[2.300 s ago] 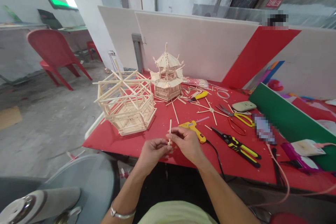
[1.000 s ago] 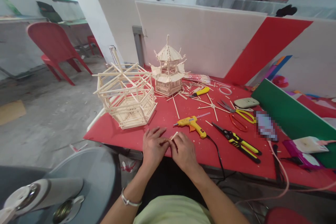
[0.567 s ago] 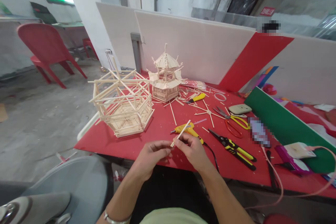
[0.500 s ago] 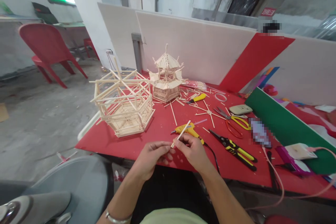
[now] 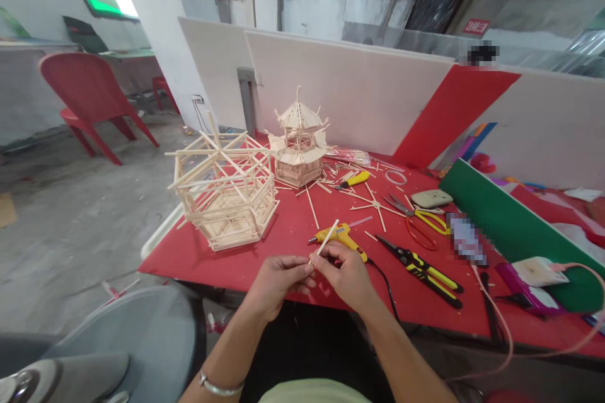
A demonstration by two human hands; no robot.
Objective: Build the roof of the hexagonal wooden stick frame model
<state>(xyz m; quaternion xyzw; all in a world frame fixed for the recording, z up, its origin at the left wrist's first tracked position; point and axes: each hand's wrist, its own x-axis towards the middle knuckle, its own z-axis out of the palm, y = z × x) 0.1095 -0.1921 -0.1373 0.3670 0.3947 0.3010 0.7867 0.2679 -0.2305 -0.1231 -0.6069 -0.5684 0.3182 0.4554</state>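
Note:
A short, pale wooden stick (image 5: 329, 234) slants up from between my fingertips, above the table's front edge. My right hand (image 5: 344, 272) pinches it near its lower end with thumb and forefinger. Close beside, my left hand (image 5: 287, 278) is closed, its thumb and forefinger at the stick's bottom tip. Just behind the stick lies a yellow glue gun (image 5: 347, 240). An open six-sided stick frame (image 5: 227, 195) stands to the left. Farther back is a small two-roofed stick pagoda (image 5: 299, 145).
Loose sticks, a yellow utility knife (image 5: 358, 179) and a star of joined sticks (image 5: 376, 204) lie on the red table (image 5: 293, 236). To the right are black-and-yellow snips (image 5: 420, 272), yellow-handled scissors (image 5: 428, 220) and a green board (image 5: 510, 220). A grey round stool (image 5: 142, 327) stands at lower left.
The view has tipped up slightly. My hands stay together at the stick's lower end, and the stick leans at nearly the same angle.

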